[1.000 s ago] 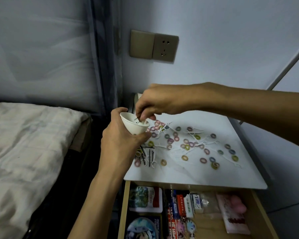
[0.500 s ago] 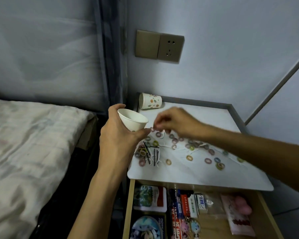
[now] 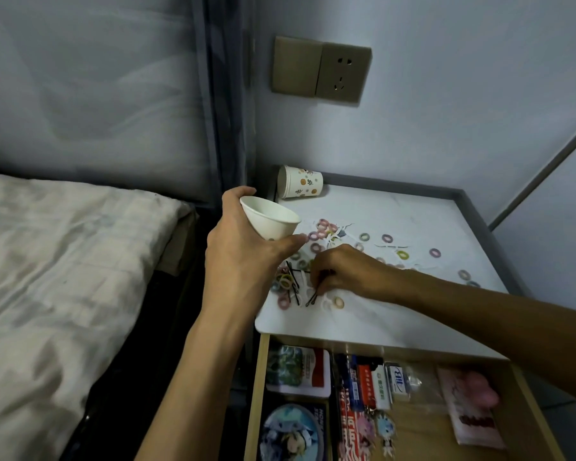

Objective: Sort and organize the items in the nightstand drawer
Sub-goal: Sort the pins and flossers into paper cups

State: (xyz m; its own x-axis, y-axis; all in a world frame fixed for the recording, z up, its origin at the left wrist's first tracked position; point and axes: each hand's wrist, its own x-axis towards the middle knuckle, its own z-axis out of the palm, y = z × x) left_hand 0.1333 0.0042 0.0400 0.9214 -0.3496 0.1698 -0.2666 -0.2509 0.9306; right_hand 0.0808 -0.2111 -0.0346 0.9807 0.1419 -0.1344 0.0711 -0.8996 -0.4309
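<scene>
Matt paper cup (image 3: pixel 269 221), smooth white tabletop (image 3: pixel 396 207), wood drawer (image 3: pixel 256 387), crumpled cloth bedding (image 3: pixel 64 261).

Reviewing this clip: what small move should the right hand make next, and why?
Probably lift the black hairpin and drop it into the white cup. The right hand appears to pinch the pin's upper end on the nightstand top, and the left hand holds the cup close beside it, above the pile, with its mouth open.

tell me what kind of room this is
Most likely a bedroom: a bed with rumpled bedding sits beside a white-topped nightstand whose drawer is pulled open, below a wall socket.
</scene>
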